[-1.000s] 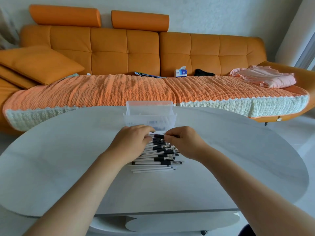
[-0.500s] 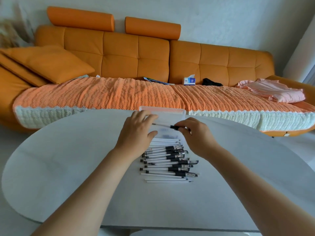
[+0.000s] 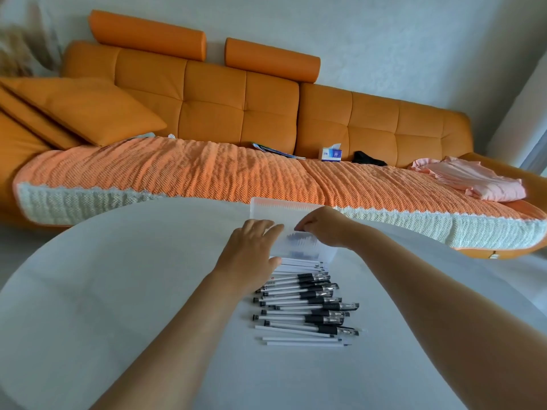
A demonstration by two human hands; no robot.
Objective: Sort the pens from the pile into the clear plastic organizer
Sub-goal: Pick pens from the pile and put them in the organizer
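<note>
A pile of white pens with black grips [image 3: 307,309] lies in rough rows on the pale oval table [image 3: 118,291], just in front of me. Behind the pile stands the clear plastic organizer [image 3: 281,207], with dark pen shapes showing through its frosted front wall. My left hand [image 3: 251,253] lies with straight fingers against the organizer's left front side. My right hand [image 3: 324,227] hovers over the organizer's open top. Its fingertips are pinched together at the rim on a pen that is mostly hidden inside.
An orange sofa [image 3: 266,108] with a knitted orange cover runs along the table's far edge. On it lie a cushion [image 3: 88,110], a tissue box [image 3: 331,152], a dark item and folded pink cloth [image 3: 473,180]. The table edge curves away at left and right.
My right hand lifted one pen from the top of the pile and carried it up over the organizer's opening. My left hand moved from the pile to the organizer's side.
</note>
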